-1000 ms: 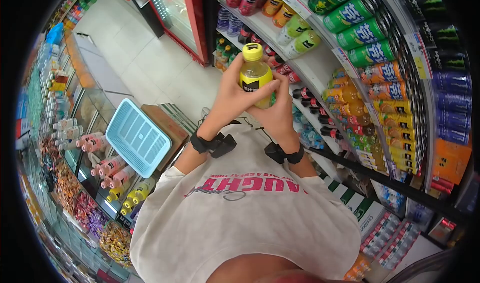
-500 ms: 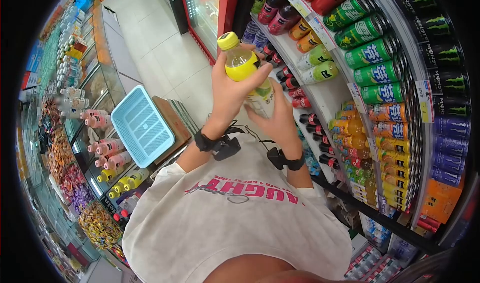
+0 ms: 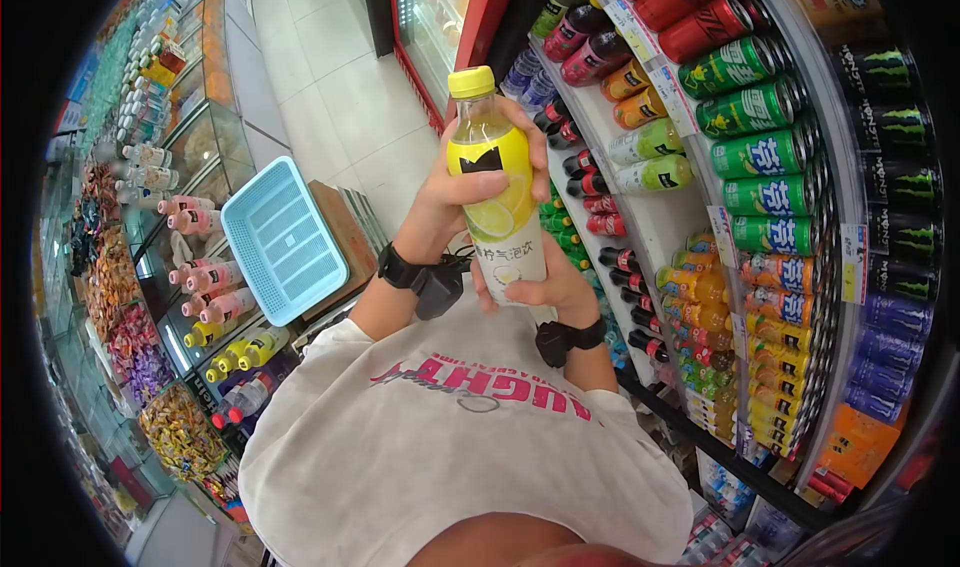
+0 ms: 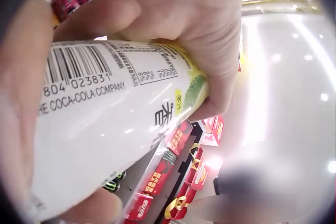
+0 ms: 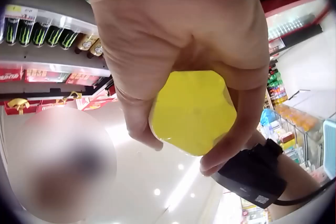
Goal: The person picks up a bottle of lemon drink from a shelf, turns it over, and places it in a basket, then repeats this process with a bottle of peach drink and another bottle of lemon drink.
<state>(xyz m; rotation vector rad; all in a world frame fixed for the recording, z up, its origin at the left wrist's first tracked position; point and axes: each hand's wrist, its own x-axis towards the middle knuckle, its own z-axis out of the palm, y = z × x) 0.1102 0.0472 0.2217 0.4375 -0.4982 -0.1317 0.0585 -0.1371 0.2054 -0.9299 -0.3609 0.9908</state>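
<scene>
In the head view a drink bottle [image 3: 495, 192] with a yellow cap, lemon pictures and a yellow-and-white label is held up in front of the chest, cap end away from the body. My left hand [image 3: 460, 182] wraps round its upper, yellow part, thumb across the label. Lower down, my right hand [image 3: 555, 289] grips the white bottom end. The left wrist view shows the barcode side of the bottle [image 4: 100, 108]. From the right wrist, the yellowish base [image 5: 194, 111] shows between thumb and fingers.
Drink shelves rise on the right, with green cans [image 3: 765, 157] and black cans [image 3: 890, 127]. To the left, a light-blue plastic basket [image 3: 285, 237] rests beside pink-drink bottles [image 3: 230, 305]. A red-framed fridge [image 3: 440, 27] stands ahead, past the tiled floor [image 3: 345, 102].
The bottle has turned so that its label faces the head camera at full length. My right hand has slid down to its bottom end. In the head view the shelves have shifted down and rightward.
</scene>
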